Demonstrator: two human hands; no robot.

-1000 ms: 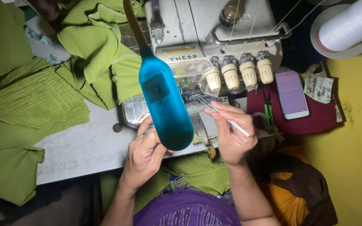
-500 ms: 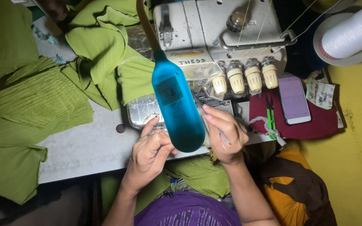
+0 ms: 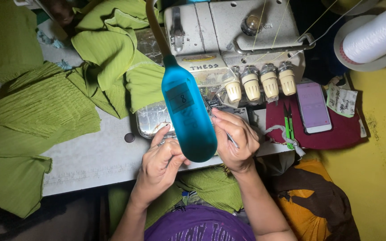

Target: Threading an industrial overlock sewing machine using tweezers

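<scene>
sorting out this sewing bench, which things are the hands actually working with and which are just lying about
In use:
left hand and right hand, fingers pinched together at the front of the grey overlock sewing machine
thin metal tweezers in the right hand
blue oval gooseneck lamp over the hands

Lying about:
crumpled green ribbed fabric pieces
smartphone on dark red cloth
green thread snips
white thread cone

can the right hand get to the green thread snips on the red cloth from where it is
Probably yes: the right hand is beside the green thread snips, which lie uncovered on the red cloth, though its fingers already pinch a thin tool.
</scene>
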